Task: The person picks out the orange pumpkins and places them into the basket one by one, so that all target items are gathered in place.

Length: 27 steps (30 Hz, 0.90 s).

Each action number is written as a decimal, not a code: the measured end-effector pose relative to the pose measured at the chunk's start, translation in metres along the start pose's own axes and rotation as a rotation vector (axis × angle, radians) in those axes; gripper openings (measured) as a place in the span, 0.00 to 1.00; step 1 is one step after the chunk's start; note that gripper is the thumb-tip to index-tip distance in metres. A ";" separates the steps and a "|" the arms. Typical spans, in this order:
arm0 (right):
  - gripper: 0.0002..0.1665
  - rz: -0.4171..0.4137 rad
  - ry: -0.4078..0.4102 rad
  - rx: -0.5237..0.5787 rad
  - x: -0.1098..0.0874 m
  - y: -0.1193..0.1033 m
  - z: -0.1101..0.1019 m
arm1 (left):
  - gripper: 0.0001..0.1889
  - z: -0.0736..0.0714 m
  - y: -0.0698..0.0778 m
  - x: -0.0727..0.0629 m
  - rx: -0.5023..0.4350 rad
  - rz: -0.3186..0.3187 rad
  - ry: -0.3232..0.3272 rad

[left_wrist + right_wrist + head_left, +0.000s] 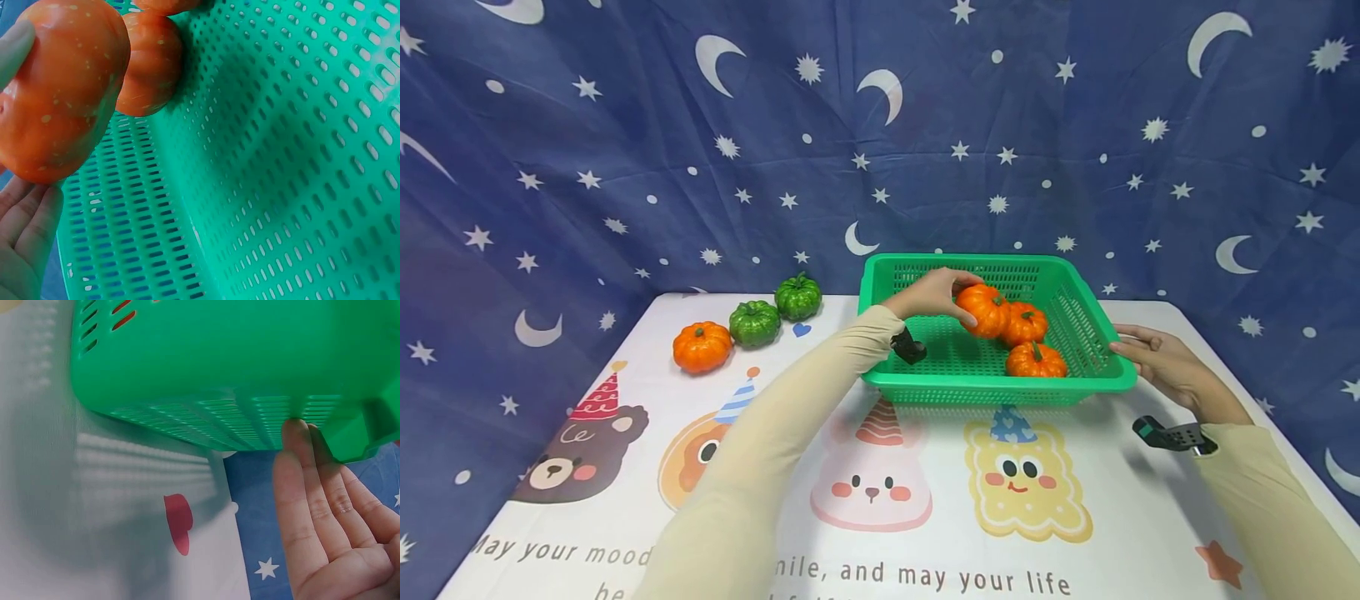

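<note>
My left hand [934,294] grips a small orange pumpkin [985,312] between thumb and fingers, inside the green plastic basket [1000,383]. Beside it in the basket lie two more orange pumpkins, one behind [1026,325] and one nearer the front wall [1037,361]. In the left wrist view the held pumpkin [65,94] appears tilted, with the thumb on one side and fingers on the other. At the basket's right end is my right hand [1172,371]. Its fingers [322,500] are straight and touch the outer wall below the rim; its thumb is hidden.
To the left on the table, outside the basket, sit an orange pumpkin [702,347] and two green pumpkins, one nearer [755,324] and one farther back [798,297]. A blue curtain [775,125] hangs behind the table. The white tablecloth [955,533] has cartoon prints.
</note>
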State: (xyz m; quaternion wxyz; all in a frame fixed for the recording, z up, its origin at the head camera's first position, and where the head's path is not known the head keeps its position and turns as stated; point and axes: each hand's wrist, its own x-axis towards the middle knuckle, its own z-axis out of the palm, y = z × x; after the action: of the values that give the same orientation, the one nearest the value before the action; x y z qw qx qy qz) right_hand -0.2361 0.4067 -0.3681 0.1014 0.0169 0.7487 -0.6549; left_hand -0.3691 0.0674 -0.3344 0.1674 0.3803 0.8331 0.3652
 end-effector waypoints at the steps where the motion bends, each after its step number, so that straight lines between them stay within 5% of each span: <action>1: 0.16 0.001 0.001 -0.001 0.000 0.000 0.000 | 0.38 0.001 0.000 0.001 0.002 0.001 -0.005; 27: 0.16 -0.019 -0.017 0.015 -0.002 -0.001 0.000 | 0.38 0.019 -0.001 0.017 0.097 0.007 -0.110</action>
State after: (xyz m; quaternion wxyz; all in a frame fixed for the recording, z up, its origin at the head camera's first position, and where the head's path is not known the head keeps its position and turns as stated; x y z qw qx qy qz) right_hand -0.2346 0.4072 -0.3672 0.1012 0.0050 0.7429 -0.6616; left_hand -0.3703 0.0886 -0.3478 0.1930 0.4104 0.8380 0.3035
